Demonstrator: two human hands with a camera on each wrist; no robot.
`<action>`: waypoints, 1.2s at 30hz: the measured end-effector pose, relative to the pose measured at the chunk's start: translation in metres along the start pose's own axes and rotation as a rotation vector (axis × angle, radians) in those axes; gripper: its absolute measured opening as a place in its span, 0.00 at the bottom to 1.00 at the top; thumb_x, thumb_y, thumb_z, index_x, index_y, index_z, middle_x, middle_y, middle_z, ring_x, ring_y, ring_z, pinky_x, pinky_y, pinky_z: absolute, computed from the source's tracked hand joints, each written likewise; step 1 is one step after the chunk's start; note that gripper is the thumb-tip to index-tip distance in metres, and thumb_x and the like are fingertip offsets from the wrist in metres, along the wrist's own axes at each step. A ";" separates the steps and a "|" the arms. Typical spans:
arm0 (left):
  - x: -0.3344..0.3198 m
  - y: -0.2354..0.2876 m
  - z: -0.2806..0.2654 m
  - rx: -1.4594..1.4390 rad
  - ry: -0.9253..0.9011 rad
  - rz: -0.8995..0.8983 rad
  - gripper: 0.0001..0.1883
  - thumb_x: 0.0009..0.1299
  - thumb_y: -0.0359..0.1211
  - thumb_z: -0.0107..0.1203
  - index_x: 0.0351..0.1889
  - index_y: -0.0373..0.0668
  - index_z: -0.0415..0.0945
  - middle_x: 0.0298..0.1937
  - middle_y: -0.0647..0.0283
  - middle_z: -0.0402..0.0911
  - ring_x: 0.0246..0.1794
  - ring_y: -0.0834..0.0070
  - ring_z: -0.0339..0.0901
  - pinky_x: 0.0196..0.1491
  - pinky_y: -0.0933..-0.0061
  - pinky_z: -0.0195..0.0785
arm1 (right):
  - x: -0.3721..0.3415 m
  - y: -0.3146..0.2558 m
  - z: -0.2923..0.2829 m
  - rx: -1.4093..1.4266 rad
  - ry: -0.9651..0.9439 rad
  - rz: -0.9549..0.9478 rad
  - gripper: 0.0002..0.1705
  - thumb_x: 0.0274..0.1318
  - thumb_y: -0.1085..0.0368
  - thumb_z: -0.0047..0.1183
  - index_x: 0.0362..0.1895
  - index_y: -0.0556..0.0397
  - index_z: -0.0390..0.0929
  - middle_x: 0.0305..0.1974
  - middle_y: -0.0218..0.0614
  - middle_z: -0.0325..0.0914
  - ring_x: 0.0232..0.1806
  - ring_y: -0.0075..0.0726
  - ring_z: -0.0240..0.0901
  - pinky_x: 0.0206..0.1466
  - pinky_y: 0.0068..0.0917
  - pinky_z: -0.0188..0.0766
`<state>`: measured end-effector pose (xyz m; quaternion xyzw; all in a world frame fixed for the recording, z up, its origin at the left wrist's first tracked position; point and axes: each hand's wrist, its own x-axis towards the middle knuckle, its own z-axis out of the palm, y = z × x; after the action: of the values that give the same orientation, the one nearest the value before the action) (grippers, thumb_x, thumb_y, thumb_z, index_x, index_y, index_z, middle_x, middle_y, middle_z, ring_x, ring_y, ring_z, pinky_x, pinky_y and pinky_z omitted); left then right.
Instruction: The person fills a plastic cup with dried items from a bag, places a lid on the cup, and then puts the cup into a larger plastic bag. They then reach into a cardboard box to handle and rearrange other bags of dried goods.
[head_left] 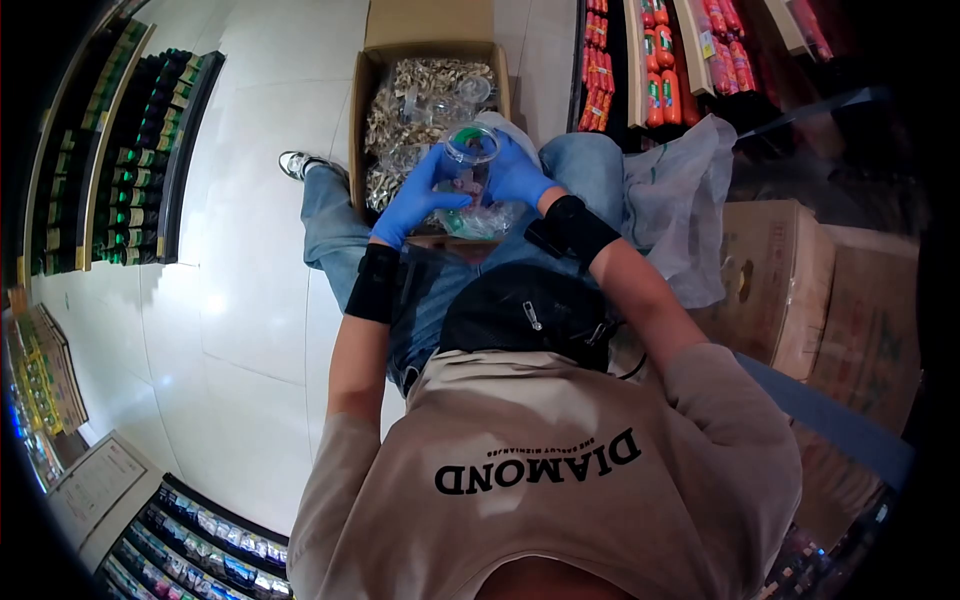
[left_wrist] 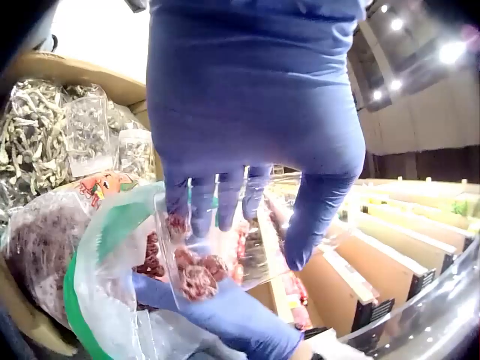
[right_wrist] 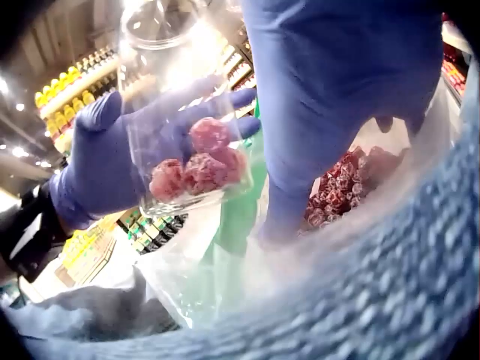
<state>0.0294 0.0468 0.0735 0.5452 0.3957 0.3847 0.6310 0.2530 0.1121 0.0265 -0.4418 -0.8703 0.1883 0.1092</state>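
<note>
A clear jar (head_left: pixel 468 160) is in the left hand (head_left: pixel 415 197), whose gloved fingers lie around its side. Several reddish wrinkled dried pieces (right_wrist: pixel 202 166) rest at the bottom of the jar (right_wrist: pixel 180 112), held by the left hand (right_wrist: pixel 124 150) in the right wrist view. The right hand (right_wrist: pixel 337 82) reaches into a plastic bag with a green band (left_wrist: pixel 79 277), beside more red pieces (right_wrist: pixel 341 187); its fingertips are partly hidden. In the left wrist view, the right hand (left_wrist: pixel 232 319) is below the jar (left_wrist: pixel 180 255), with the left hand (left_wrist: pixel 251 97) above.
A cardboard box (head_left: pixel 357 110) between the legs holds pale dried pieces (head_left: pixel 415 78) and clear containers (head_left: pixel 480 88). An empty-looking plastic bag (head_left: pixel 685 200) hangs by the right knee. Cartons (head_left: pixel 765 270) stand at the right, and shelves (head_left: pixel 190 150) at the left.
</note>
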 end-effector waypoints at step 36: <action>-0.028 -0.057 -0.024 -0.285 0.126 -0.082 0.42 0.60 0.23 0.62 0.76 0.40 0.60 0.72 0.58 0.69 0.72 0.63 0.66 0.69 0.65 0.64 | -0.028 0.017 -0.036 -0.021 -0.577 -0.201 0.25 0.41 0.48 0.71 0.39 0.52 0.86 0.39 0.45 0.83 0.45 0.56 0.79 0.51 0.45 0.74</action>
<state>-0.0005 0.0242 0.0172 0.4082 0.3978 0.4445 0.6911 0.2945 0.1063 0.0511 -0.2828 -0.9066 0.2854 -0.1289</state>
